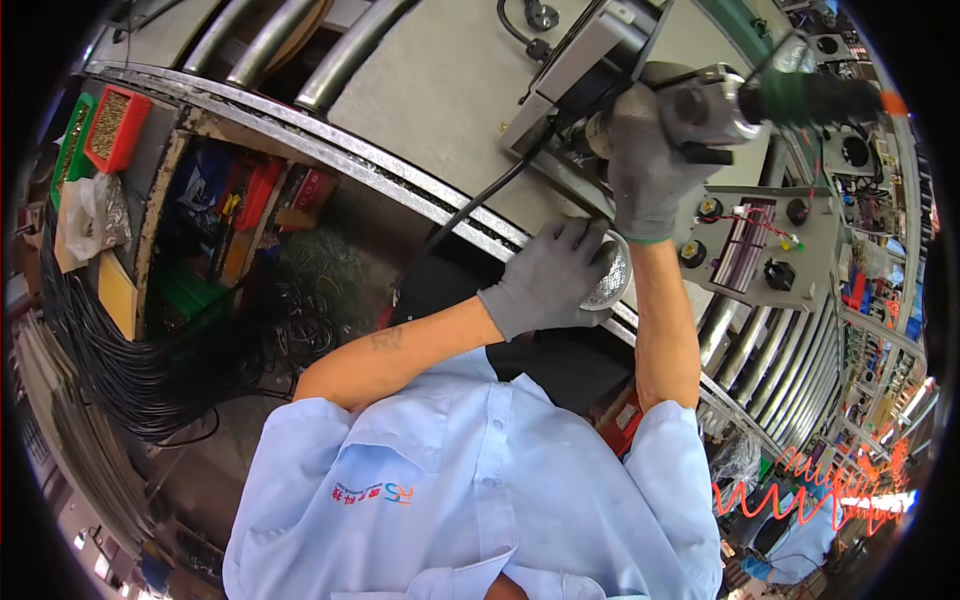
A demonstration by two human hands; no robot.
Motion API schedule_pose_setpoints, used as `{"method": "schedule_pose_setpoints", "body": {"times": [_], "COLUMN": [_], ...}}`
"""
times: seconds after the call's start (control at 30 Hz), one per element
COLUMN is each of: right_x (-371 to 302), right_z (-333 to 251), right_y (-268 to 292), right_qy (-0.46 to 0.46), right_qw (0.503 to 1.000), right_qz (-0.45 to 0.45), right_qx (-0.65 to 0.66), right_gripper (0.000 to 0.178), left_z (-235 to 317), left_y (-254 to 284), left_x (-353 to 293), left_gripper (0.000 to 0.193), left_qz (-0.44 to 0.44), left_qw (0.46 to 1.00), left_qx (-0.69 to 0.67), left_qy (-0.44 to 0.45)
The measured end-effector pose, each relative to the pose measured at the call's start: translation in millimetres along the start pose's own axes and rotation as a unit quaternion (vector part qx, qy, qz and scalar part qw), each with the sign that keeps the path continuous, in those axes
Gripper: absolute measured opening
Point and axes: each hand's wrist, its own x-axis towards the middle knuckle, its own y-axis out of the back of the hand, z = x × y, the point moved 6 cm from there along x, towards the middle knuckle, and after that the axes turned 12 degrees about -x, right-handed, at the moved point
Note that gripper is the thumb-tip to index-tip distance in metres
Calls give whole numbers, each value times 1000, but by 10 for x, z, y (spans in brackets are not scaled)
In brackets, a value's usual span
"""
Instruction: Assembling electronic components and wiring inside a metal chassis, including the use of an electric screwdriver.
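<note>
My left hand (553, 277), in a grey glove, curls its fingers over a round silver dome with a mesh-like surface (612, 275) at the bench's near edge. My right hand (645, 165), gloved the same way, is closed around a silver-grey power tool (705, 108). The tool's black and green end (805, 100) stretches to the right, blurred, with an orange tip. Just beyond my right hand stands a silver and black metal box (600, 65), tilted in view. A black cable (490, 190) runs from beside it over the bench edge. The right fingertips are partly hidden.
Right of my hands lies a grey panel (730, 285) with black round parts and wires. Metal rollers (775, 375) flank the bench. Screw-filled red bin (112, 128) and bundled black cables (130, 370) are at left. Orange coiled hose (800, 490) hangs lower right, near another person's blue sleeve (805, 535).
</note>
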Motion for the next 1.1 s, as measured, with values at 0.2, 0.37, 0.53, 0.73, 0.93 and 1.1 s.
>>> {"method": "schedule_pose_setpoints", "body": {"times": [0.2, 0.37, 0.53, 0.73, 0.93, 1.1], "right_x": [81, 107, -168, -394, -526, -544], "right_z": [-34, -392, -260, -212, -81, -80], "right_y": [81, 444, 905, 1224, 1356, 1337], "right_qy": [208, -15, -37, -48, -67, -79], "right_qw": [961, 996, 998, 994, 992, 988], "right_qz": [-28, 45, 45, 98, 108, 130], "right_qx": [-178, 70, 35, 14, -20, 25], "right_gripper": [9, 26, 24, 26, 24, 26], "left_z": [33, 64, 40, 50, 79, 77], "left_y": [-21, -32, -61, -71, -45, -48], "left_x": [-17, -40, -31, -26, -22, -16], "left_gripper": [68, 69, 72, 71, 70, 70], "left_qz": [11, 2, -19, -7, 25, 18], "left_qw": [1000, 999, 999, 999, 998, 998], "left_qx": [29, 36, 40, 49, 51, 54], "left_qy": [5, 19, 32, 13, -3, -1]}}
